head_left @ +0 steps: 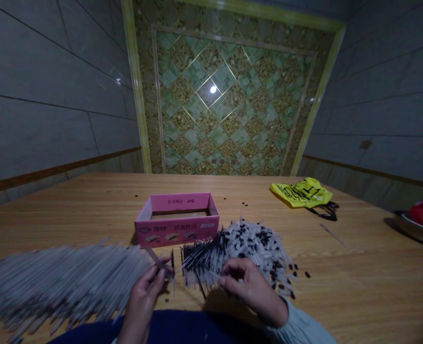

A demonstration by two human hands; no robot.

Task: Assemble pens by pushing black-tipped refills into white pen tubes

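My left hand (150, 286) pinches a translucent plastic strip (155, 257) that slants up to the left; a thin dark piece stands beside its fingertips. Fingers curled and thumb against them, my right hand (243, 286) is closed at the near edge of a heap of short clear pieces with black ends (254, 243); whatever it grips is too small to make out. Between the hands lie thin dark-tipped sticks (206, 255). To the left spreads a wide pile of long translucent tubes (60, 277).
An open pink box (177, 231) stands behind the hands on the wooden table (369, 286). A yellow bag (300, 192) with black straps lies at the back right, near a single clear strip (333, 235). A red item in a metal tray (419, 229) sits at the right edge.
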